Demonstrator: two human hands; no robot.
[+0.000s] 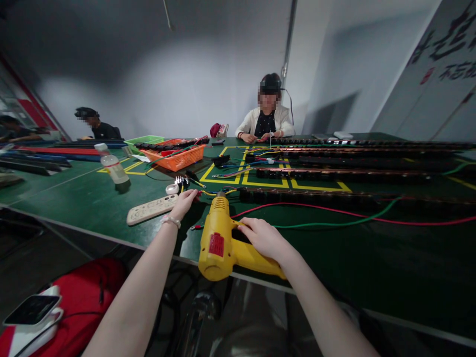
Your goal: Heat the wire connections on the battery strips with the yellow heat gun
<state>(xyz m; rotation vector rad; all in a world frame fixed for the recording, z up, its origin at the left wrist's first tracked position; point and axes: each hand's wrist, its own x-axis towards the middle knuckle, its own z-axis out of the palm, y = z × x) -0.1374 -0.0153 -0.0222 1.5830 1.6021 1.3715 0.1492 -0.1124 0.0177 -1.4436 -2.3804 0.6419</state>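
Observation:
My right hand (263, 237) is wrapped round the handle of a yellow heat gun (217, 223), whose metal nozzle points away from me over the table. Just left of the nozzle, my left hand (187, 201) is closed in a pinch on thin coloured wires (211, 193); a bit of red shows at the fingertips. Those wires run to the end of a long dark strip (282, 195) lying across the table. Behind the gun pass a loose red cable (297, 204) and a green cable (334, 224).
A beige phone-shaped case (148, 210) and a white roll (172, 189) lie by my left hand. Beyond are a plastic bottle (113, 166), an orange basket (182, 159), a green basket (147, 141) and more long strips (342, 173). A co-worker (266, 119) sits opposite.

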